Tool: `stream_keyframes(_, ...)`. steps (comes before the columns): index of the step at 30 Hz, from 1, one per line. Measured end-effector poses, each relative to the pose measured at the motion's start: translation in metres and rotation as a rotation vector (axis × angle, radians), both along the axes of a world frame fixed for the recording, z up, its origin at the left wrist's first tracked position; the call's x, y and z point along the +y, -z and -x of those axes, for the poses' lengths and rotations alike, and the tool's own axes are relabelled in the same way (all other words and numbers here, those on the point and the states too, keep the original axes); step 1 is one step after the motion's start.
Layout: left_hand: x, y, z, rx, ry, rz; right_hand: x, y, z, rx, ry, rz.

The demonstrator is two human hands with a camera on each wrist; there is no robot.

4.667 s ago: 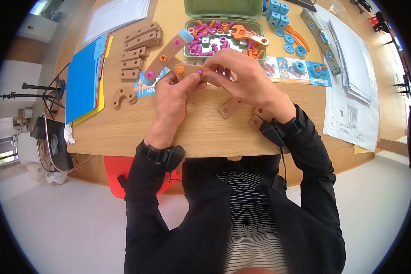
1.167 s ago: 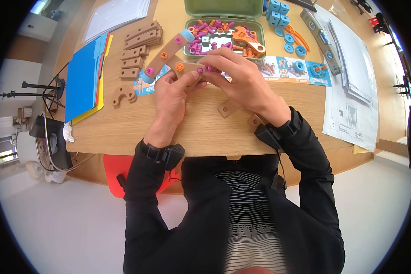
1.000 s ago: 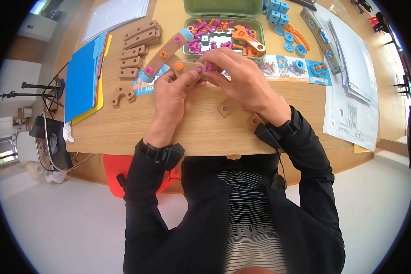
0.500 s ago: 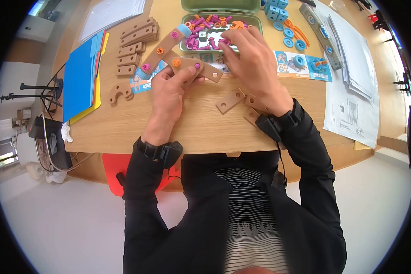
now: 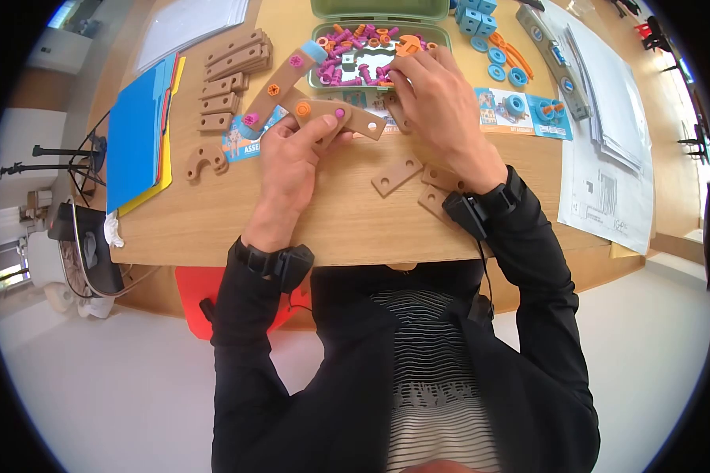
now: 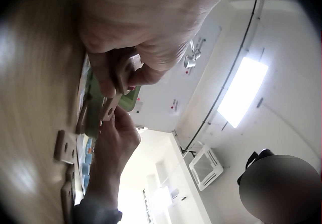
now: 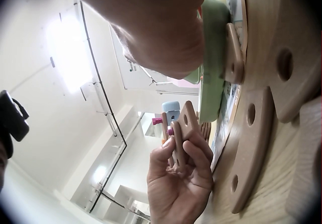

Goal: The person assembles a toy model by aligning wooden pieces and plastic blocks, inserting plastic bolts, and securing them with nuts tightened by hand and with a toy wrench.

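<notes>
Pinching flat, holed strips (image 5: 358, 120): left hand (image 5: 289, 162); right hand (image 5: 448, 106) at rounded green box (image 7: 214, 53).

At lower centre, left hand (image 7: 181, 196) with thumb and fingers pinching flat tan perforated bars (image 7: 187, 128), tilted upward; magenta plastic bolt (image 7: 171, 132) set at their side, light-blue rounded plastic block (image 7: 171, 106) just behind. At top, right hand (image 7: 156, 30), large and close, fingers hidden from view. Beside it, light-green plastic box (image 7: 214, 58), with short tan bar (image 7: 233, 58) near its wall. At right, on pale wooden tabletop (image 7: 275, 158), long tan two-hole bar (image 7: 250, 151) near larger tan one-hole piece (image 7: 302, 68).
</notes>
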State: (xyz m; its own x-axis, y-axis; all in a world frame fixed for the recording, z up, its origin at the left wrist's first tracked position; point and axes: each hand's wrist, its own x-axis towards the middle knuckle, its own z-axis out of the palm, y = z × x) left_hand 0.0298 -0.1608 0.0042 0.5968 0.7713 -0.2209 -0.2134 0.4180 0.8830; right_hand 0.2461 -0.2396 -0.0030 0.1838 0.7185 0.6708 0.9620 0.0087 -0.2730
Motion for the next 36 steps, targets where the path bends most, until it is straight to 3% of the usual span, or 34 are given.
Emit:
stream_keyframes(23, 0.005, 0.000, 0.002, 0.012, 0.029, 0.009, 0.000, -0.003, -0.003, 0.003, 0.021, 0.085)
stream_keyframes(27, 0.004, 0.002, 0.002, 0.000, 0.025, 0.000, 0.003, -0.001, -0.003, -0.041, 0.002, -0.009)
stream_keyframes(30, 0.005, 0.003, 0.002, -0.019, 0.004, 0.009, 0.000, -0.016, 0.004, 0.041, -0.129, -0.093)
stream_keyframes(32, 0.007, 0.006, 0.002, -0.068, -0.024, 0.054, -0.007, -0.023, 0.011, 0.064, -0.343, -0.022)
stream_keyframes(36, 0.009, 0.010, 0.005, -0.091, -0.053, 0.044, -0.010, -0.022, 0.020, 0.126, -0.436, 0.060)
